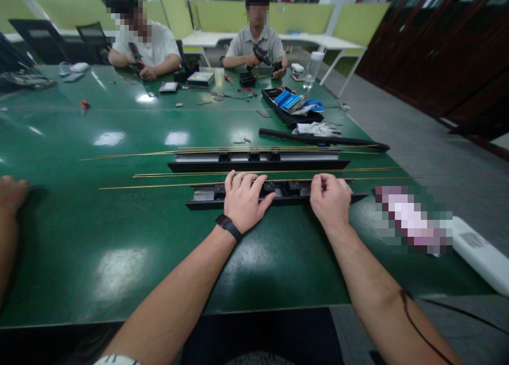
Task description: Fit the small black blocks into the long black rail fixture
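In front of me lies a black metal rail with several small black blocks in its channel. My left hand rests palm down over its left part, fingers spread and touching it. At the rail's right end, my right hand has its thumb and fingertips pinched at a thin brass rod that runs along the rail; whether the rod is between the fingertips is hard to see. Behind it, a second black rail with similar blocks lies parallel, and more thin brass rods stretch between the two.
A black tube and white gloves lie behind the rails, near a black tray of blue items. Two people sit across the green table. Another person's hand is at the left edge. A white device lies at right.
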Tool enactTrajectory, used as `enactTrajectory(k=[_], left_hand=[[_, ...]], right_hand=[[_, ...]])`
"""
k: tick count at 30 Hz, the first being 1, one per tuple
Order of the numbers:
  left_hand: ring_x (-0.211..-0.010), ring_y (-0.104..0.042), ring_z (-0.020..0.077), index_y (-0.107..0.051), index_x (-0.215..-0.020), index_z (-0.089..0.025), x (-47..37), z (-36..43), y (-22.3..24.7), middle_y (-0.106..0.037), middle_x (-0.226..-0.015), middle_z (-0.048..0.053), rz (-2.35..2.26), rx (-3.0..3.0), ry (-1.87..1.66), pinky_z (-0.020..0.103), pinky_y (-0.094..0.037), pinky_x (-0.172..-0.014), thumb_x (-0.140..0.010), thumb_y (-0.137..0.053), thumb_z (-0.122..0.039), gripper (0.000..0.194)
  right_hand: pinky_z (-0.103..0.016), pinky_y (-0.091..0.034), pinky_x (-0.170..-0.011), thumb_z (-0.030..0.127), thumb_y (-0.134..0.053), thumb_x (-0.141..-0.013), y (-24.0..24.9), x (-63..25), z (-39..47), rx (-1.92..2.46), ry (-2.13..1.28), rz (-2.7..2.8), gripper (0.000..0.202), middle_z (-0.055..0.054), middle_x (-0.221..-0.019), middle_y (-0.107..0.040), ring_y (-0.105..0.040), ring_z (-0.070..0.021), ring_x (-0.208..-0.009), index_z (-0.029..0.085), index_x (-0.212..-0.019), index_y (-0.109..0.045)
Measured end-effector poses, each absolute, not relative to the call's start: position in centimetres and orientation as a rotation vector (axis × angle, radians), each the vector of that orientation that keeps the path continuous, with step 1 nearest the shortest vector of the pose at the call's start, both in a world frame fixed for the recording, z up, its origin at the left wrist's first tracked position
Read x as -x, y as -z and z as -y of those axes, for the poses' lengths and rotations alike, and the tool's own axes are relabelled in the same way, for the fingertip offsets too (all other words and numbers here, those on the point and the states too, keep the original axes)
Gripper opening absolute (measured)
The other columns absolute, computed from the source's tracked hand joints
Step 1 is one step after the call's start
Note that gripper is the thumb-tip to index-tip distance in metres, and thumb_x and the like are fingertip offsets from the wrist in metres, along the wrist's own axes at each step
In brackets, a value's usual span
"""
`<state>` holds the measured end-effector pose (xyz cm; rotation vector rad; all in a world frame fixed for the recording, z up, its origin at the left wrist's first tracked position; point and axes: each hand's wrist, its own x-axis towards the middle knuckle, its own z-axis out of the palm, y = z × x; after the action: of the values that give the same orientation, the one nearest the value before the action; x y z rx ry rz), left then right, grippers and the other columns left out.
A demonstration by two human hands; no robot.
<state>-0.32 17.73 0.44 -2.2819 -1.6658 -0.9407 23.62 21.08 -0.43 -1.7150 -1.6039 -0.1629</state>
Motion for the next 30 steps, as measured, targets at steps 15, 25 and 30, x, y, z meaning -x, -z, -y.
enactTrajectory(k=[15,25,30], left_hand=[[-0.126,-0.057,0.0304,-0.068,-0.132,-0.025,0.35,-17.71,-0.36,-0.072,-0.124,0.008,1.663,2.286,0.938,0.055,-0.024,-0.127,-0.099,-0.06,-0.054,0.045],[-0.126,-0.057,0.0306,-0.068,-0.133,-0.025,0.32,-17.67,-0.49,-0.072,-0.124,0.009,1.669,2.29,0.934,0.055,-0.024,-0.127,-0.1,-0.059,-0.054,0.045],[-0.127,-0.057,0.0307,-0.068,-0.133,-0.026,0.31,-17.68,-0.47,-0.072,-0.124,0.009,1.67,2.291,0.947,0.055,-0.025,-0.127,-0.099,-0.06,-0.053,0.044]], right_hand=[[-0.042,-0.039,-0.085,0.044,-0.044,-0.099,0.25,-23.68,-21.08,1.762,0.165,1.578,0.036,-0.011,-0.085,-0.072,-0.06,-0.0277,-0.089,0.019,-0.092,-0.069],[-0.04,-0.04,-0.087,0.045,-0.046,-0.101,0.16,-23.08,-20.72,1.625,0.137,1.687,0.035,-0.01,-0.09,-0.074,-0.061,-0.0259,-0.091,0.02,-0.1,-0.071],[-0.041,-0.039,-0.086,0.044,-0.046,-0.1,0.26,-23.46,-20.97,1.702,0.177,1.593,0.035,-0.01,-0.088,-0.074,-0.06,-0.027,-0.09,0.02,-0.096,-0.07]])
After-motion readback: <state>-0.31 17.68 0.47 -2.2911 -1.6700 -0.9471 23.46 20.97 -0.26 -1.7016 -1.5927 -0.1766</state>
